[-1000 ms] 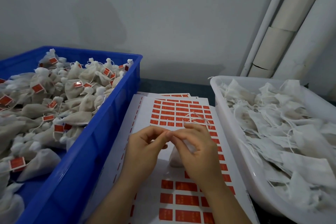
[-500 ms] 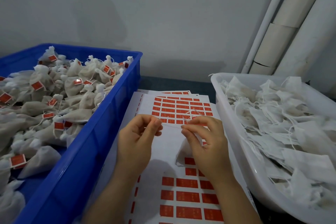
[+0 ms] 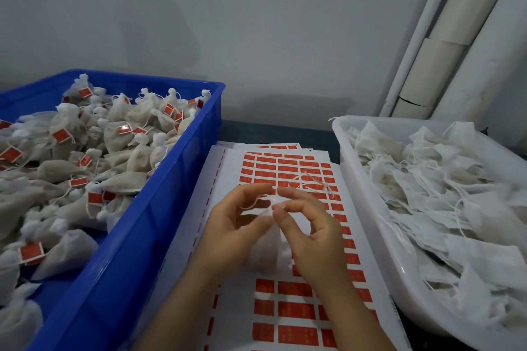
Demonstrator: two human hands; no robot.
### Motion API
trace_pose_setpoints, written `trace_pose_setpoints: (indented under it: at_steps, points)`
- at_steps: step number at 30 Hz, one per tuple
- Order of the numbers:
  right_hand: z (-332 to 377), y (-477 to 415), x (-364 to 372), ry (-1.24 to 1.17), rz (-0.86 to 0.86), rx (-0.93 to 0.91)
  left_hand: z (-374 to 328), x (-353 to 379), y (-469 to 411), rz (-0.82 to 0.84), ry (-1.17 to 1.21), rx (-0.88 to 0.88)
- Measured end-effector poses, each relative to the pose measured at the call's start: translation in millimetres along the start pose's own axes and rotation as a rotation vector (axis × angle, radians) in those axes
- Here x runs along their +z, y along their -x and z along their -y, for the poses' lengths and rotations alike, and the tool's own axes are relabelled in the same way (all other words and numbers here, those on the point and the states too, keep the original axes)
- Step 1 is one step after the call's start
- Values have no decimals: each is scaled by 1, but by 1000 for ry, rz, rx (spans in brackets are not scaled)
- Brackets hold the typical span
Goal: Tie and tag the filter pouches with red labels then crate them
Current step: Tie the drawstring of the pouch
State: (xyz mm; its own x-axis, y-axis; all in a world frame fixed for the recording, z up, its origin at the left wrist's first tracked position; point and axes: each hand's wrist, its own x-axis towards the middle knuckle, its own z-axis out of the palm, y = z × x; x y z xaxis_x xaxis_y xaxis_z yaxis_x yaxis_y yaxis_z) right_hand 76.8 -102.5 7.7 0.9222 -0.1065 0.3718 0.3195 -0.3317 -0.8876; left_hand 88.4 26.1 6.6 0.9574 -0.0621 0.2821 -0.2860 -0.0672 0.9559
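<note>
At frame centre, the left hand [image 3: 233, 225] and right hand [image 3: 310, 234] each pinch the white drawstring [image 3: 319, 182] of one filter pouch [image 3: 266, 248]. This pouch hangs between the palms, above the sheet of red labels [image 3: 285, 308]. Loose string ends loop toward the upper right. The blue crate [image 3: 159, 222] at left holds tagged pouches [image 3: 119, 137]; the white tub [image 3: 368, 208] at right holds untied pouches [image 3: 427, 179]

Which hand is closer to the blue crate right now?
Left. The left hand sits just beside the wall of the blue crate, apart from it; the right hand is beyond it, nearer the white tub. Both pinch the pouch string.
</note>
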Motion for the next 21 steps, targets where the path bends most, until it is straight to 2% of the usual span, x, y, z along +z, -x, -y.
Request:
trace_pose_setpoints:
  at_steps: [5, 11, 16, 21]
  points:
    - [-4, -2, -2, -123, 6, 61, -1, 4, 2, 50, -10, -20]
    - [-9, -3, -5, -368, -54, 211, 1, 5, 2, -72, -117, -19]
    - [-9, -1, 0, -357, -43, 194, -1, 6, 3, -16, -149, 12]
    - [-6, -2, -4, -393, -150, 188, -1, 6, 2, -1, -246, 42]
